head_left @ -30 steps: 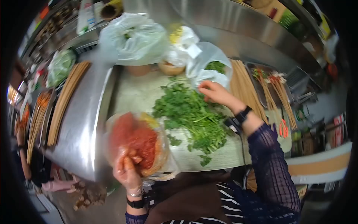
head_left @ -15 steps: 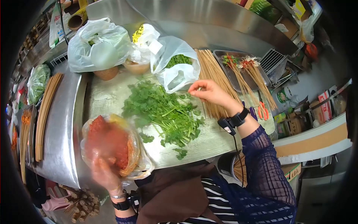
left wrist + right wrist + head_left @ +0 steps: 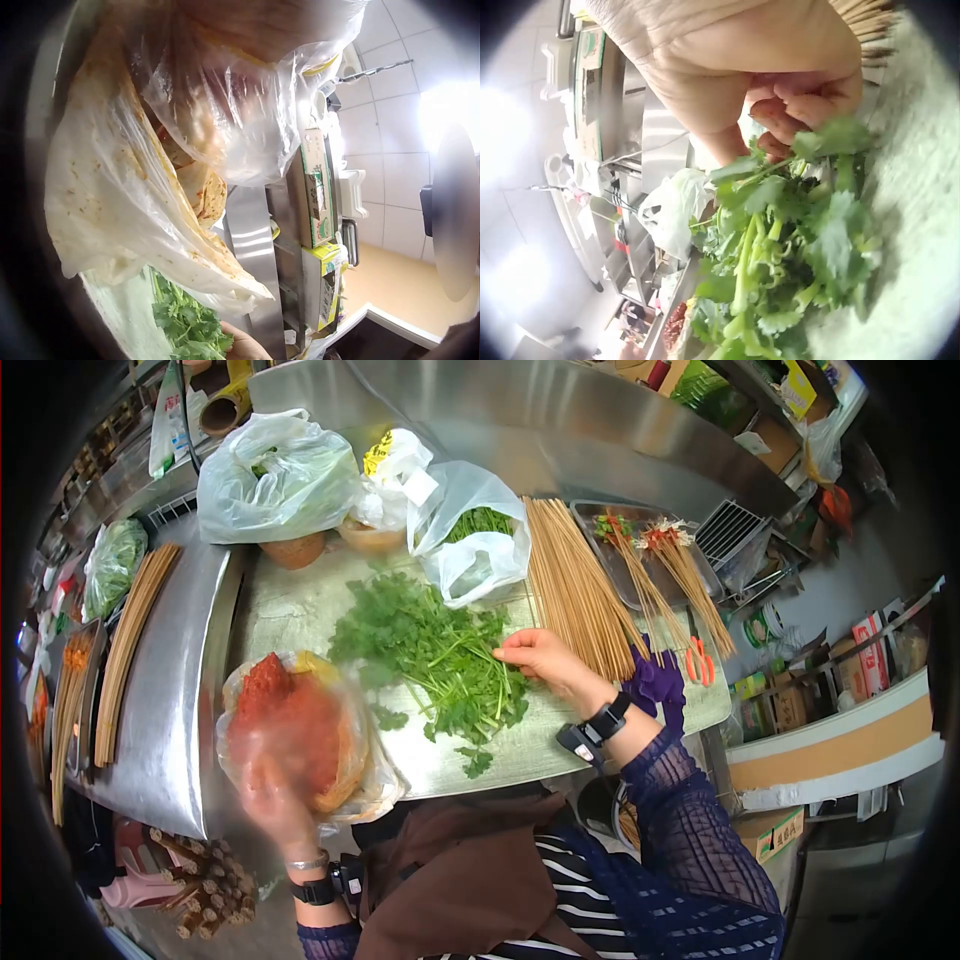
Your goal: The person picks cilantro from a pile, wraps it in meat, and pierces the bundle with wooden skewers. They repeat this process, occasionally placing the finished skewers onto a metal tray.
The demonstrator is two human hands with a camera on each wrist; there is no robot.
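My right hand (image 3: 550, 662) is at the right side of a pile of cilantro (image 3: 430, 650). In the right wrist view, its thumb and curled fingers pinch a cilantro stem (image 3: 769, 169), and red smears mark the fingers. My left hand (image 3: 272, 795) wears a clear plastic glove (image 3: 247, 139). It reaches over red-coated meat (image 3: 285, 710) inside an open plastic bag (image 3: 112, 202) at the table's front left. Blur in the head view and the glove's glare in the left wrist view hide its fingers; I cannot tell whether they grip any meat.
Bamboo skewers (image 3: 572, 585) lie right of the cilantro, beside a metal tray (image 3: 708, 572) with finished skewers. Orange-handled scissors (image 3: 700, 662) and a purple cloth-like item (image 3: 657, 685) lie nearby. Plastic bags (image 3: 275, 480) line the back. More skewers (image 3: 138, 650) rest on the steel counter (image 3: 180, 690).
My right hand has moved from beside the white bag down and left to the cilantro, and pinches a stem. The left hand stays at the meat bag. The view has swung right.
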